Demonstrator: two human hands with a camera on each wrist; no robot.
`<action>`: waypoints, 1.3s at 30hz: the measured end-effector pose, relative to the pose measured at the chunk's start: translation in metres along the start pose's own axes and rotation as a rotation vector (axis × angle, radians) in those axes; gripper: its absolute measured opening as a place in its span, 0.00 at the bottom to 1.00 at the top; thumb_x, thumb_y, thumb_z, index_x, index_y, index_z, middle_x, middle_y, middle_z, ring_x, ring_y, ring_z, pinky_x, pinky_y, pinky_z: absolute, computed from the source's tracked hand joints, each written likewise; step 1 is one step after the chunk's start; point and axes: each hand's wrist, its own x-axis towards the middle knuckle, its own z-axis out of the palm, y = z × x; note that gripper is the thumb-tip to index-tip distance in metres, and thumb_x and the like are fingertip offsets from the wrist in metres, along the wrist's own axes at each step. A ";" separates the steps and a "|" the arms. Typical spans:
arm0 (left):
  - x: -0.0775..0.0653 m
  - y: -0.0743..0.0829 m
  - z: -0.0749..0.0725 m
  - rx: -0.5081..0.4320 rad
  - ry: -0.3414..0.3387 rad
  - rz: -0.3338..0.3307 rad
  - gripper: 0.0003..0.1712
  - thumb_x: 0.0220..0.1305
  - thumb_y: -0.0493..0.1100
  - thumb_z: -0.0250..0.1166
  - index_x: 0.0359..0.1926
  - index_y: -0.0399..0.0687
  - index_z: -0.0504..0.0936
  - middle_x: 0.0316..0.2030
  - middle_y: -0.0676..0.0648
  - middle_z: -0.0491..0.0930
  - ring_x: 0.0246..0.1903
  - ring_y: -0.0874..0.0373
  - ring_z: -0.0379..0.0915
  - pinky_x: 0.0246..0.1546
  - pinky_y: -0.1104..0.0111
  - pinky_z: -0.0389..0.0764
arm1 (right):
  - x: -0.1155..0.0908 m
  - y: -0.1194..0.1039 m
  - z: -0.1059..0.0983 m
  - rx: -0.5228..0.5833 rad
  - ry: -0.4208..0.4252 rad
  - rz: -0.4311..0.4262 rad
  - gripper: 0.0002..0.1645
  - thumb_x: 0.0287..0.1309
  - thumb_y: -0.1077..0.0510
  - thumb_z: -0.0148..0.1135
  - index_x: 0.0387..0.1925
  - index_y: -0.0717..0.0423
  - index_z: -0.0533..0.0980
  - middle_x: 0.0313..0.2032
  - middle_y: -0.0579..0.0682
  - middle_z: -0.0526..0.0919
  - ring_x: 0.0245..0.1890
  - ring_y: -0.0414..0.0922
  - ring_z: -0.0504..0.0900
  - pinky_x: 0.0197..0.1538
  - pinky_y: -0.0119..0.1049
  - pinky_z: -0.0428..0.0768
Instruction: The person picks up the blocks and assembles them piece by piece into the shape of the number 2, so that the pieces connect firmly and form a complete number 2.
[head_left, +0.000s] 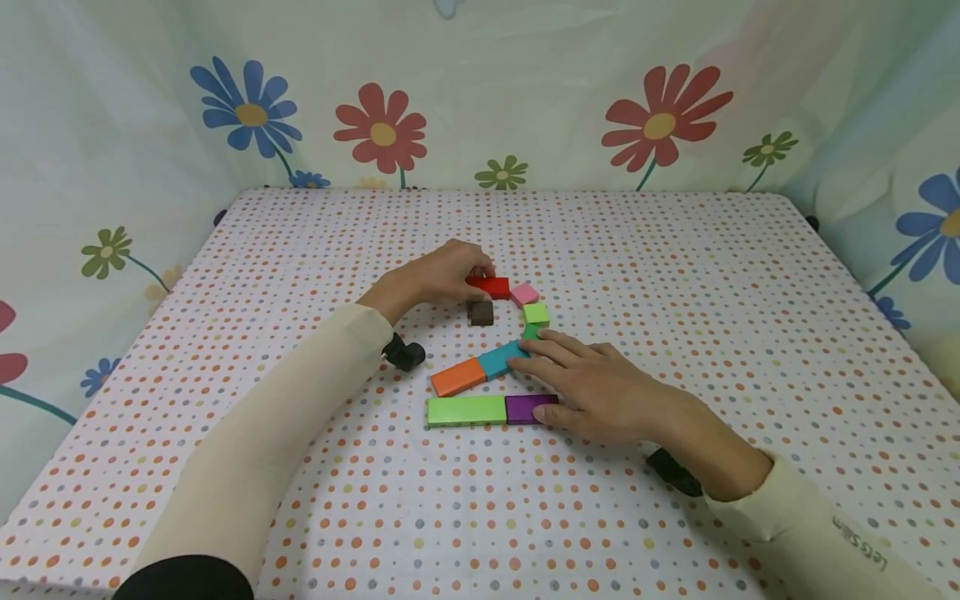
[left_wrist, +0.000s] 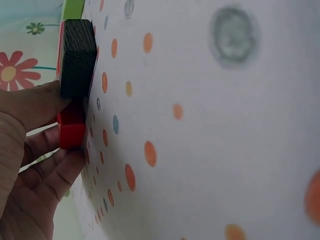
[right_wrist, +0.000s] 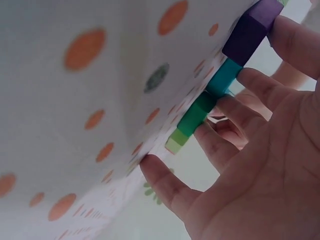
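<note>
My left hand [head_left: 438, 273] pinches a red block [head_left: 493, 287] on the table, thumb on the near side and fingers on the far side. A dark brown block [head_left: 482, 313] stands just in front of it, close to the thumb; its grain shows in the left wrist view. My right hand [head_left: 603, 385] lies spread over the right end of the arrangement. Its thumb touches a purple block [head_left: 519, 409], and fingertips are at a blue block [right_wrist: 225, 78] and a dark green block [right_wrist: 196, 113]. The little finger reaches down to the tablecloth in the right wrist view.
A pink block [head_left: 524, 294] and a light green block [head_left: 536, 314] continue the curve from the red one. An orange block [head_left: 458, 377] adjoins the blue one. A long green block [head_left: 467, 411] meets the purple one. The dotted tablecloth [head_left: 360, 500] lies beneath.
</note>
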 end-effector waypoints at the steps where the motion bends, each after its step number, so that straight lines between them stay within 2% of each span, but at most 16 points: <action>1: 0.000 0.000 0.000 -0.001 -0.001 -0.001 0.19 0.67 0.44 0.70 0.55 0.39 0.83 0.47 0.44 0.80 0.46 0.52 0.74 0.52 0.62 0.76 | 0.000 0.000 0.000 -0.002 0.000 0.000 0.41 0.70 0.42 0.60 0.78 0.40 0.58 0.79 0.49 0.53 0.80 0.56 0.46 0.65 0.70 0.63; 11: 0.001 0.001 0.000 0.005 -0.006 -0.018 0.20 0.67 0.44 0.70 0.55 0.39 0.83 0.47 0.44 0.80 0.46 0.52 0.73 0.53 0.62 0.76 | -0.001 -0.001 -0.003 -0.004 -0.019 -0.003 0.40 0.71 0.42 0.57 0.79 0.39 0.57 0.79 0.49 0.53 0.80 0.56 0.46 0.65 0.70 0.63; 16: 0.001 0.002 -0.001 0.002 -0.009 -0.019 0.22 0.67 0.44 0.70 0.59 0.41 0.81 0.48 0.43 0.80 0.47 0.51 0.73 0.54 0.62 0.76 | -0.001 -0.002 -0.003 -0.005 -0.020 -0.001 0.40 0.71 0.42 0.58 0.79 0.39 0.57 0.79 0.49 0.53 0.79 0.56 0.46 0.65 0.71 0.63; 25: -0.004 0.002 -0.003 -0.075 0.028 -0.036 0.27 0.67 0.46 0.70 0.63 0.42 0.78 0.49 0.44 0.80 0.48 0.52 0.75 0.54 0.62 0.76 | 0.000 -0.001 -0.002 -0.003 -0.028 0.016 0.40 0.70 0.42 0.59 0.78 0.39 0.58 0.79 0.49 0.53 0.80 0.56 0.45 0.65 0.71 0.63; 32: -0.008 0.003 -0.006 -0.056 0.038 -0.052 0.28 0.68 0.50 0.68 0.64 0.43 0.77 0.52 0.44 0.79 0.49 0.52 0.75 0.53 0.61 0.77 | 0.001 0.001 -0.001 -0.001 -0.034 0.027 0.41 0.69 0.41 0.61 0.78 0.39 0.58 0.80 0.48 0.52 0.80 0.55 0.44 0.65 0.71 0.63; 35: -0.012 0.004 -0.007 -0.029 0.067 -0.070 0.27 0.68 0.51 0.68 0.62 0.44 0.78 0.52 0.45 0.78 0.50 0.52 0.73 0.54 0.60 0.76 | 0.002 0.000 -0.001 -0.004 -0.032 0.025 0.41 0.69 0.41 0.61 0.78 0.40 0.58 0.79 0.48 0.53 0.80 0.55 0.44 0.65 0.71 0.63; 39: -0.021 0.009 -0.008 0.005 0.102 -0.072 0.21 0.66 0.53 0.68 0.53 0.44 0.81 0.49 0.47 0.77 0.51 0.53 0.70 0.54 0.60 0.74 | 0.003 0.000 -0.002 -0.011 -0.030 0.020 0.41 0.69 0.41 0.61 0.78 0.40 0.59 0.79 0.49 0.53 0.80 0.55 0.45 0.65 0.71 0.63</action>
